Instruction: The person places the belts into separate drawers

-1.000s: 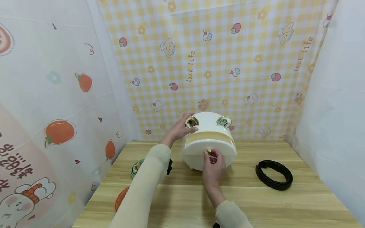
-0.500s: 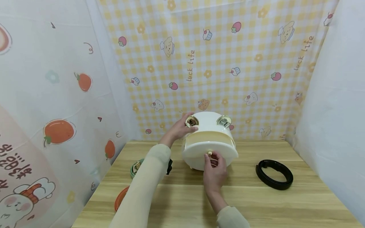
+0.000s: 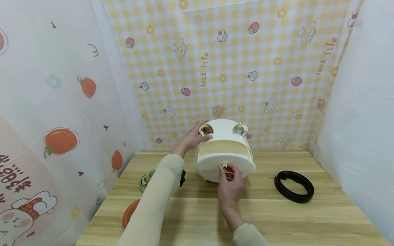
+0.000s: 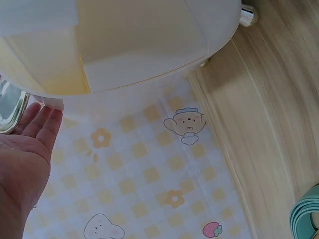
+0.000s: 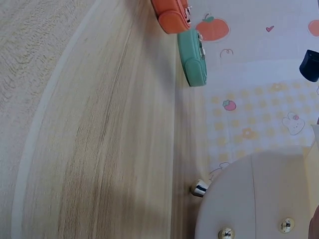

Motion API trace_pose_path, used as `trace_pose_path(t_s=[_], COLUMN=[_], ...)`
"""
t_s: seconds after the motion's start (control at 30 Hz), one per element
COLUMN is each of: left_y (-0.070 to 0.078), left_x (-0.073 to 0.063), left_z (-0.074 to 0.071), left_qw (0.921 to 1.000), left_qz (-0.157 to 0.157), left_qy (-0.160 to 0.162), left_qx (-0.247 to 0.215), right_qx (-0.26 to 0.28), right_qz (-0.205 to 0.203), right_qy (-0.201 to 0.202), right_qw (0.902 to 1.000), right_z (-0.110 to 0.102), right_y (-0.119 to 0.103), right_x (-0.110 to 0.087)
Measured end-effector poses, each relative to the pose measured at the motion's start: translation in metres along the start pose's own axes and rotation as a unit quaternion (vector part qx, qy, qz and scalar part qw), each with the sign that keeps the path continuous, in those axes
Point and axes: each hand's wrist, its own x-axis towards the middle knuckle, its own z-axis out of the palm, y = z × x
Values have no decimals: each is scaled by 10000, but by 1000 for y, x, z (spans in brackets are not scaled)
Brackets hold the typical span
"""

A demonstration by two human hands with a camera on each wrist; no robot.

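Observation:
A white rounded drawer box (image 3: 222, 127) with two gold bell-shaped ears stands towards the back of the table. Its upper drawer (image 3: 209, 161) is pulled out, with the cream inside showing. At the upper left corner my left hand (image 3: 194, 137) grips the box around the left ear (image 3: 205, 130), thumb in front. From below in the left wrist view, the fingers (image 4: 42, 124) lie against the box edge beside the ear. My right hand (image 3: 230, 189) pinches the drawer's gold knob (image 3: 225, 165) between thumb and forefinger. Another gold knob (image 5: 225, 233) shows on the lower front in the right wrist view.
A rolled black belt (image 3: 293, 196) lies right of the box. Left of it are a rolled green belt (image 3: 142, 182) and a rolled orange belt (image 3: 127, 215), both partly behind the left sleeve (image 3: 154, 201). A checked cloth (image 3: 271, 68) hangs behind the table.
The upper drawer has come slightly further out towards me, drawn by the right hand on its knob. The left hand keeps its place on the box.

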Motion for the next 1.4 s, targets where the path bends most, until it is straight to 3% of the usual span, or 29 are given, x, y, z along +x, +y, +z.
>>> trace_pose_path(t_s=[0.47,0.77,1.4], left_y=[-1,1,2], left_x=[9,14,17], left_z=[10,11,10], left_qw=[9999,9999,10000], left_qz=[-70,-32,26], left_qy=[118,142,23], left_qx=[-94,-26,-37], right_qx=[-235,-89,69], right_qz=[186,189,-96], right_qy=[-33,-39,-35], right_qw=[9995,9998,9999], right_z=[-2,-4,-8], right_y=[5,5,5], right_x=[6,4,-1])
